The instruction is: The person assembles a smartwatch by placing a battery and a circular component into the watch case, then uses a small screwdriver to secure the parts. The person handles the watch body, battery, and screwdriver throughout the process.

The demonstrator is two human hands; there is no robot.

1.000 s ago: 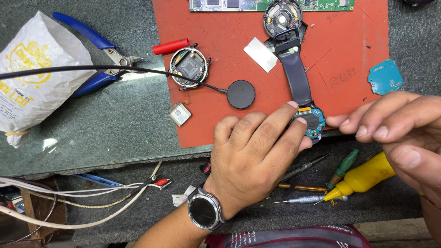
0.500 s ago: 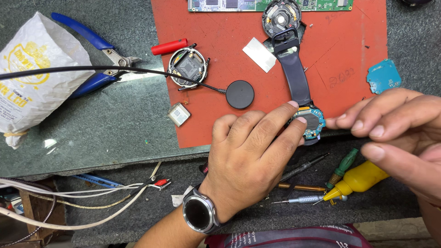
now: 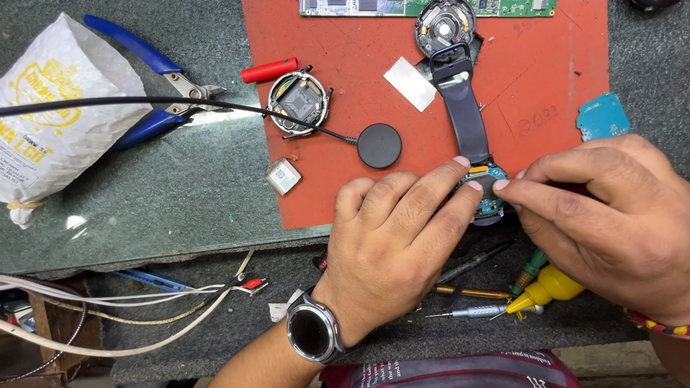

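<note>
Left hand: our left hand (image 3: 392,248) lies palm down at the near edge of the red mat (image 3: 345,179); two fingertips press on the opened watch body (image 3: 485,190), pinning rather than wrapping it. It appears to steady the piece.
Right hand: our right hand (image 3: 611,215) comes in from the right, fingers drawn together to a pinch at the watch body's right rim. Whether anything small sits between the tips, we cannot tell.
Watch body, place: near-right part of the mat, between both sets of fingertips, touching both.
Watch body, look: round case, exposed blue board with an orange patch on its far side; a dark grey strap (image 3: 463,108) runs away from us.
Mat: it seems to give small parts a plain bright ground.
Other parts on mat: second open case (image 3: 298,102) to the left, black round disc (image 3: 379,146) on a thin cable just beside it, red cylinder (image 3: 269,70) farther off, white tab (image 3: 410,82), green circuit board (image 3: 431,6) at the far edge.
Off the mat: small square metal part (image 3: 283,176), blue-handled pliers (image 3: 151,79), printed white bag (image 3: 50,108) far left.
Near ledge: yellow nozzle bottle (image 3: 550,286) and thin screwdrivers (image 3: 471,310), close under the right hand.
</note>
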